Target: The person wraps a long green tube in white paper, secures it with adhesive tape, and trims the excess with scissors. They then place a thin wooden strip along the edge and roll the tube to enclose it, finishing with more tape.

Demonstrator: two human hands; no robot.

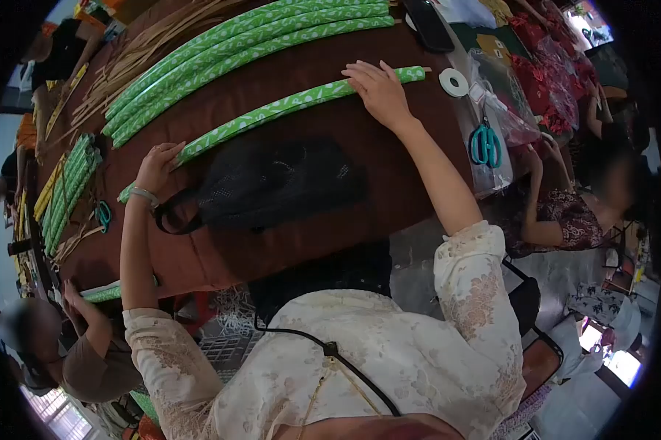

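Note:
A long green patterned roll (272, 110) lies slantwise across the brown cloth of the table (411, 191). Around its left part, my left hand (157, 167) has its fingers closed. My right hand (377, 92) rests on the roll near its right end, palm down with the fingers stretched out. Just below the roll sits a black mesh bag (279, 183). Several similar green rolls (250, 51) lie side by side beyond it. To the right of my right hand is a roll of white tape (453, 83).
Teal-handled scissors (484, 145) lie on the right, a second pair (104, 215) on the left. A black phone (428, 26) is at the top. Thin brown strips (136, 55) and bundled green rolls (70, 191) lie leftward. Other people work on both sides.

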